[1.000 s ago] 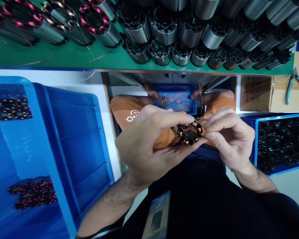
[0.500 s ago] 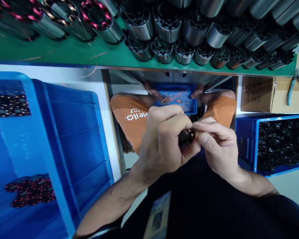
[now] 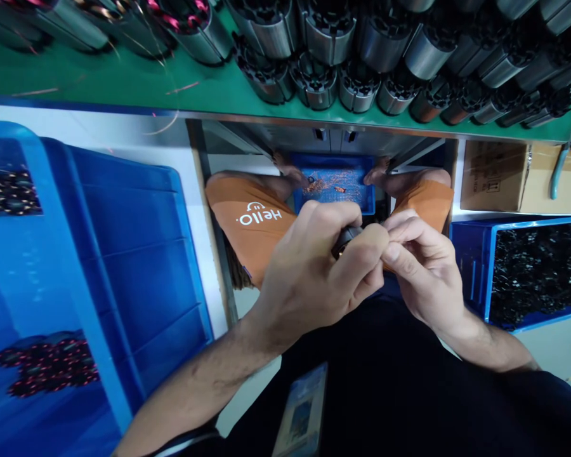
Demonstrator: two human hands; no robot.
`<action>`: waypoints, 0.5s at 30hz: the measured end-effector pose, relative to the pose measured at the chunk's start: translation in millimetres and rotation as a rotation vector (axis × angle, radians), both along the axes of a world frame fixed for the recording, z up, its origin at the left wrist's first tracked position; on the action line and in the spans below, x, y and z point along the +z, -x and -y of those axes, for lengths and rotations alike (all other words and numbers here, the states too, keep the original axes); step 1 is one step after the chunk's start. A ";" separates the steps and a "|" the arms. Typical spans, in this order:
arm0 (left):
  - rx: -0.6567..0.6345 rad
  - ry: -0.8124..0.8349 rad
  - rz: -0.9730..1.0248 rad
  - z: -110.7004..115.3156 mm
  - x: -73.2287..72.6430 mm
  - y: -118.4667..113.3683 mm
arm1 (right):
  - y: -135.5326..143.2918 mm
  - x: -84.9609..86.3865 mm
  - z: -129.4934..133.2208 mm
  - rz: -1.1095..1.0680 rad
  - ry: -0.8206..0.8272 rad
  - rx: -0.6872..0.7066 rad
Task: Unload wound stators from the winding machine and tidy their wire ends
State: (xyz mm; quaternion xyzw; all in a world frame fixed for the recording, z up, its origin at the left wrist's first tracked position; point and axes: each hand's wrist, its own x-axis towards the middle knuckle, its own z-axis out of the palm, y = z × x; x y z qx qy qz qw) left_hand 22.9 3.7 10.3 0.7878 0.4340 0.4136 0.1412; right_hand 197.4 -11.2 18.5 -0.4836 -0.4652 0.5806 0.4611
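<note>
My left hand (image 3: 321, 263) is closed around a small motor stator (image 3: 345, 241), dark with a glint of copper winding. Most of the stator is hidden behind my fingers. Close against the left fingertips, my right hand (image 3: 421, 266) pinches with thumb and forefinger. A fine wire end from the stator seems to be in that pinch, though it is barely visible now. Both hands are above my lap, in front of the green workbench (image 3: 137, 89).
Rows of metal cylinders (image 3: 314, 82) stand on the bench. Left is a blue crate (image 3: 137, 254) near wound stators (image 3: 52, 365); right, a blue bin (image 3: 476, 273) of black parts and pliers (image 3: 559, 168) on a cardboard box (image 3: 542, 184). A blue tray (image 3: 333, 204) holds copper scraps below.
The left hand has turned the stator, and its fingers now cover more of the copper. My right hand has shifted slightly right, still pinching. The camera view has moved a little.
</note>
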 end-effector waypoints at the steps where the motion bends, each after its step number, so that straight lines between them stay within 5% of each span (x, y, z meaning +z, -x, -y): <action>1: -0.013 0.026 0.008 0.6 3.8 1.5 | -3.8 2.3 -3.9 0.043 -0.025 0.037; 4: -0.075 0.200 0.103 -1.5 12.3 5.1 | -17.9 12.3 -19.0 0.228 -0.147 0.173; 8: -0.347 0.915 0.393 -11.0 0.9 8.8 | -37.5 26.4 -34.8 0.463 -0.470 0.422; 10: -0.407 1.128 0.467 -11.5 -13.1 10.3 | -44.5 28.0 -36.2 0.485 -0.396 0.477; 12: -0.231 0.938 0.423 -6.1 -24.8 10.4 | -48.7 24.3 -33.9 0.396 -0.121 0.444; 15: 0.042 0.306 0.163 6.5 -28.1 5.8 | -50.5 14.8 -28.7 0.184 0.276 0.395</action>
